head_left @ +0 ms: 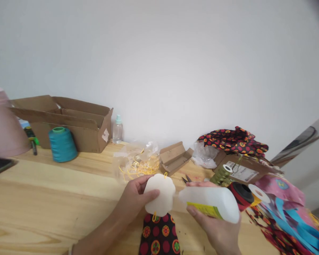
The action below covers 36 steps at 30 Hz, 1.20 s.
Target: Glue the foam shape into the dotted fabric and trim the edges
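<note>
A white scalloped card piece [162, 198] with small yellow cord loops at its top and bottom is pinched in my left hand [138, 196], thumb across its face. My right hand [210, 219] is wrapped around a white glue bottle [212, 200] with a yellow-green label. The bottle lies tilted on its side, its nozzle end pointing left at the card's right edge. Whether the nozzle touches the card I cannot tell. Below the card, a dark patterned fabric piece [160, 235] with round flower prints rests on the table.
Yellow cord in a plastic bag [138, 164], a small open box [175, 159] and dark scissors tips [186, 179] lie behind my hands. At left stand a teal thread cone [62, 147], a long cardboard box [93, 131] and a pink bin [5, 124]. Ribbon rolls [241, 196] crowd the right.
</note>
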Each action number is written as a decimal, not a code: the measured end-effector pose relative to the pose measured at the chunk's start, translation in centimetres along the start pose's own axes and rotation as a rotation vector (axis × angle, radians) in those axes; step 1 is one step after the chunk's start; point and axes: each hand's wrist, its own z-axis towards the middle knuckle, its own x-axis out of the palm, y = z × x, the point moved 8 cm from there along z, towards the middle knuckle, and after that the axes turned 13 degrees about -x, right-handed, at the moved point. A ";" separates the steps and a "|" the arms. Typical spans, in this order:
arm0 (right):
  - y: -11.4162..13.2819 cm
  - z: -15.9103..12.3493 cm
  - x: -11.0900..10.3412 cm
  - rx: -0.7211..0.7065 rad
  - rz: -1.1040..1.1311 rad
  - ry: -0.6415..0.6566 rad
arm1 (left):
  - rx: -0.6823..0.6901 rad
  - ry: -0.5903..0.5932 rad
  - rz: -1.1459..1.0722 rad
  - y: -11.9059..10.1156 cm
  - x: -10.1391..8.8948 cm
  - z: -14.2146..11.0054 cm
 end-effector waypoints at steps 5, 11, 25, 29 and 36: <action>-0.3 0.0 0.1 -0.015 0.009 0.093 | -0.012 0.012 0.004 0.1 0.1 0.1; -0.5 0.5 0.0 0.017 0.033 0.097 | -0.016 0.047 0.023 0.4 0.5 0.2; -1.1 0.6 0.7 0.172 0.154 0.116 | -0.061 0.036 0.007 0.4 0.4 0.2; -1.4 0.7 0.3 0.184 0.214 0.006 | -0.084 0.040 -0.003 0.5 0.4 0.1; -2.6 1.3 -1.1 0.186 0.424 -0.181 | -0.159 0.084 -0.063 1.5 0.5 0.7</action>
